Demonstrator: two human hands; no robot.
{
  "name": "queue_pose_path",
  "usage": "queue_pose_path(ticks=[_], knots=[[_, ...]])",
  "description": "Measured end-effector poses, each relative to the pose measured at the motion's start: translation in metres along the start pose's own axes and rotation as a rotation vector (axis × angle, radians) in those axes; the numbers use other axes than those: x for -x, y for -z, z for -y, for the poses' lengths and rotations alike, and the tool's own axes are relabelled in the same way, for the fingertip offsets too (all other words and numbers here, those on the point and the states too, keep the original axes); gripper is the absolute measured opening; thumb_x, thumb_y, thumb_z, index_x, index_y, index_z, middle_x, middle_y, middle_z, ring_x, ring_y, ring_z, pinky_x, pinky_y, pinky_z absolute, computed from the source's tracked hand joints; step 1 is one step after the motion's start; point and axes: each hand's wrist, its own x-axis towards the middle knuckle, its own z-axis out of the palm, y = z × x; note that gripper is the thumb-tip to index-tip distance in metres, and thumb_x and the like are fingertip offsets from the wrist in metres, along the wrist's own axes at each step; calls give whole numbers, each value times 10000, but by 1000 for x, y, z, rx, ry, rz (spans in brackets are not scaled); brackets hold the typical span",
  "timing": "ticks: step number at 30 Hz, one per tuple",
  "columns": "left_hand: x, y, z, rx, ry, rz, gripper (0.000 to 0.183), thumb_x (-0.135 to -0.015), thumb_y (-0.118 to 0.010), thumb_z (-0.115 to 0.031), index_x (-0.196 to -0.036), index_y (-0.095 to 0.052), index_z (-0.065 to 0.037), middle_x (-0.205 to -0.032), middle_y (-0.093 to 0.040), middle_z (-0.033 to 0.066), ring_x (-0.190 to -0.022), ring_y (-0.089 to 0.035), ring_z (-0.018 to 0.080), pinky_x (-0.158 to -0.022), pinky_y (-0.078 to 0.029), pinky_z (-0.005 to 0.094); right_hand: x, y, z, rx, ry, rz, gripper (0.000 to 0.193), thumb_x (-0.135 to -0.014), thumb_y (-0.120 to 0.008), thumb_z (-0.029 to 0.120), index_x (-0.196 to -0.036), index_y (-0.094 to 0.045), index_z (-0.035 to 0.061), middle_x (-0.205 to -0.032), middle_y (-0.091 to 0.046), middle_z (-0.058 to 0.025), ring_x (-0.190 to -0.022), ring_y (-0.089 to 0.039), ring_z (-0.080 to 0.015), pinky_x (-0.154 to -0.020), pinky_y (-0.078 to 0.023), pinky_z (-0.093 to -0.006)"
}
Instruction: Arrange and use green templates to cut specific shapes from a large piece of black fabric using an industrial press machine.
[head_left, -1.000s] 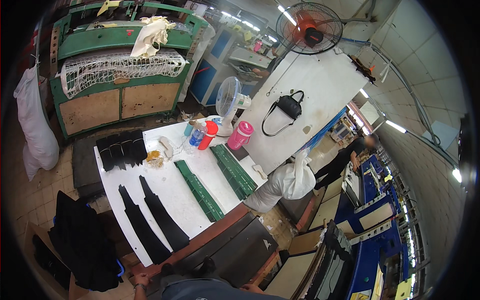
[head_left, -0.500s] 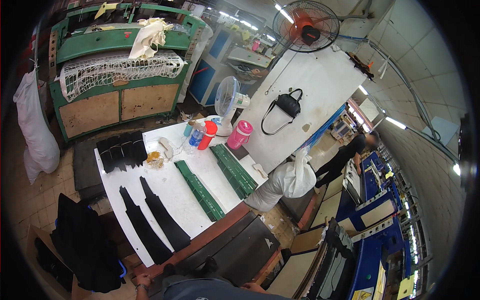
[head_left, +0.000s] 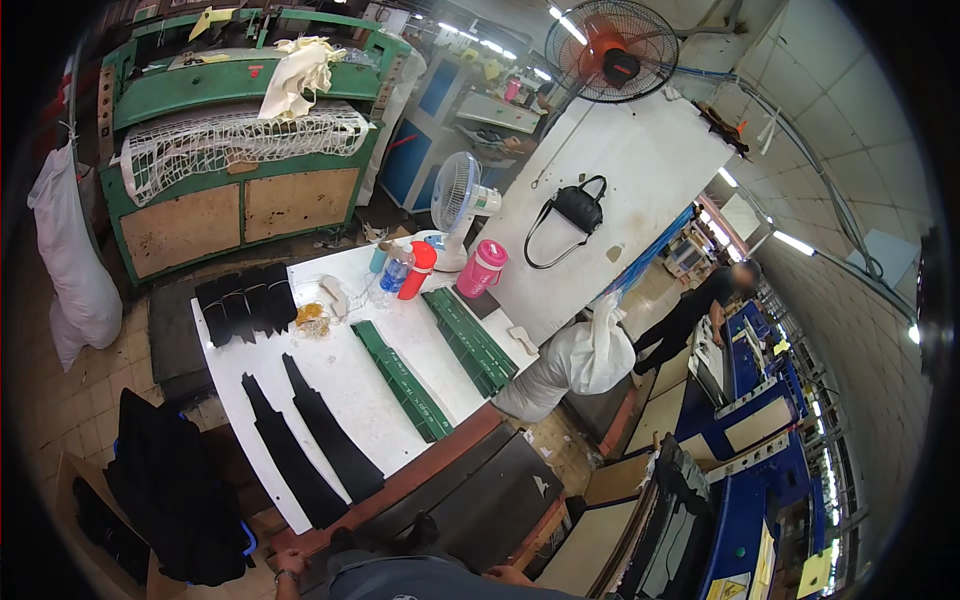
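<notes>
At the lower edge my left hand, with a band on its wrist, is beside the reddish-brown edge of the bench. Its fingers are too small to make out. My right hand shows only partly beside my body, its fingers hidden. Closest to my left hand on the white table is a long black cut piece, with a second long black piece beside it. Further right lie a narrow green template and a wider green template. Several stacked black pieces sit at the far left corner.
At the table's back stand a water bottle, a red bottle, a pink jug and a white fan. Black material hangs at left. A white sack is right of the table. Another person works at right.
The view has shifted very slightly. My hands and the things on the table stay where they were.
</notes>
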Motion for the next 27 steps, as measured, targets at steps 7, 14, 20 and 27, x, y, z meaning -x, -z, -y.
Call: queue_pose_path(ticks=[7,14,20,27], knots=[[-7,4,4,10,-37,18,175,-1000,-656,-168,-1086,-722,-30,-838,-762,113,-662,-754,244,-519,-591,398,8,-2,9,-42,20,-27,586,-1035,-622,505,-1410,-645,55,-1326,-706,-139,-1242,-657,-274,-1076,-494,-390],[-7,1,-6,51,-8,37,156,-969,-676,-82,-1043,-730,45,-832,-752,132,-664,-732,228,-618,-609,383,-2,-5,4,0,8,-4,573,-1028,-640,491,-1386,-658,44,-1296,-723,-141,-1219,-669,-259,-1045,-507,-385],[-18,2,-13,-55,-69,48,171,-1024,-616,-146,-1090,-705,-16,-818,-755,143,-672,-758,264,-548,-619,433,-6,-3,8,14,38,-20,572,-1018,-654,495,-1359,-672,37,-1253,-742,-145,-1179,-689,-258,-1023,-517,-384],[-15,3,-15,-12,0,16,208,-950,-719,-134,-1067,-760,33,-868,-776,140,-755,-755,223,-665,-599,379,-13,-6,4,-20,39,0,568,-1009,-663,486,-1363,-673,43,-1253,-742,-132,-1184,-687,-244,-1021,-514,-373]])
